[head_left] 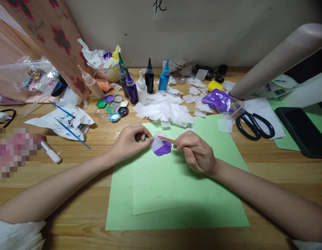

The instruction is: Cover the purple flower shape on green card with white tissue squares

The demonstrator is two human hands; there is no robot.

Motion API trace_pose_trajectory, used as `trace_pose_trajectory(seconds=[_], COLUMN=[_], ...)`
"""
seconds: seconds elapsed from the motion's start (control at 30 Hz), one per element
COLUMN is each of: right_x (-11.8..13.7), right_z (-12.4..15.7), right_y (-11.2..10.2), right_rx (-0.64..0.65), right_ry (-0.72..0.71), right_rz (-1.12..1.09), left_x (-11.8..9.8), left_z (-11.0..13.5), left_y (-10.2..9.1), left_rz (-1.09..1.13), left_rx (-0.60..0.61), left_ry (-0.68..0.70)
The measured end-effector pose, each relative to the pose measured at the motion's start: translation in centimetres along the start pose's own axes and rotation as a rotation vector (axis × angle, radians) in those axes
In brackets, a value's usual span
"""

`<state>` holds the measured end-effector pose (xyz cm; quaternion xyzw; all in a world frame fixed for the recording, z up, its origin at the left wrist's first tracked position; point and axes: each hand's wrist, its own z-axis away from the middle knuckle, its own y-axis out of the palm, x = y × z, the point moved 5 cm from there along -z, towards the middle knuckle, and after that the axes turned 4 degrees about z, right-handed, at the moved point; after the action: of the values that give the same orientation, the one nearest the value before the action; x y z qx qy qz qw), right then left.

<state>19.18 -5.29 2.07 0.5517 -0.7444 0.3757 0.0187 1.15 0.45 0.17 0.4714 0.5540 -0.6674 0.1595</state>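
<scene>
My left hand (pixel 135 139) pinches the edge of a small white tissue paper piece (pixel 156 143) between thumb and fingertips. Beside and partly under that paper lies a flattened purple clay piece (pixel 163 149), above the green paper sheets (pixel 176 187). In my right hand (pixel 196 151) is a flat wooden craft stick (pixel 200 150), gripped between thumb and fingers. Its far tip touches the tissue paper near the upper edge of the purple clay. Some of the stick is hidden behind my fingers.
Behind my hands lie a pile of white paper squares (pixel 166 107), several paint bottles (pixel 142 88) and a paint palette (pixel 109 108). Paintbrushes (pixel 72 128) rest at left on stained tissue (pixel 64 121). At right are a purple clay bag (pixel 218 100), scissors (pixel 255 125) and a phone (pixel 303 132).
</scene>
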Motion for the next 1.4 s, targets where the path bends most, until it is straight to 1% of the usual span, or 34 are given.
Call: trace_pose_trajectory(seconds=[0.17,0.23,0.33,0.4,0.53,0.77,0.83,1.0,1.2,1.4], right_x=[0.5,1.3,2.5,2.7,2.3,1.9,1.7,1.0,1.2,1.4], right_z=[0.0,0.0,-0.1,-0.3,-0.6,-0.5,-0.5,-0.1,-0.2,-0.4], right_y=[-0.6,-0.8,-0.6,-0.1,0.6,0.5,0.5,0.3,0.4,0.1], right_rx=[-0.016,0.003,0.053,0.093,0.160,0.156,0.133,0.016,0.017,-0.044], right_ry=[-0.023,-0.109,-0.279,-0.304,-0.261,-0.223,-0.194,-0.106,-0.073,-0.085], right_rz=[-0.029,-0.033,0.040,0.097,0.125,0.117,0.090,0.038,0.057,0.076], left_x=[-0.1,-0.1,-0.1,-0.1,0.0,0.2,0.2,0.2,0.3,0.0], left_z=[0.1,0.1,0.0,0.0,0.0,0.0,0.1,0.1,0.1,0.1], left_y=[-0.1,-0.1,-0.1,-0.1,0.0,0.1,0.1,0.1,0.1,0.1], left_rz=[-0.012,-0.013,-0.011,-0.009,0.003,0.012,0.006,-0.010,-0.035,-0.079], left_rx=[-0.025,-0.028,-0.029,-0.027,-0.023,-0.017,-0.015,-0.010,-0.004,0.012], left_ry=[-0.004,-0.004,-0.006,-0.005,-0.014,-0.019,-0.010,0.001,0.004,0.001])
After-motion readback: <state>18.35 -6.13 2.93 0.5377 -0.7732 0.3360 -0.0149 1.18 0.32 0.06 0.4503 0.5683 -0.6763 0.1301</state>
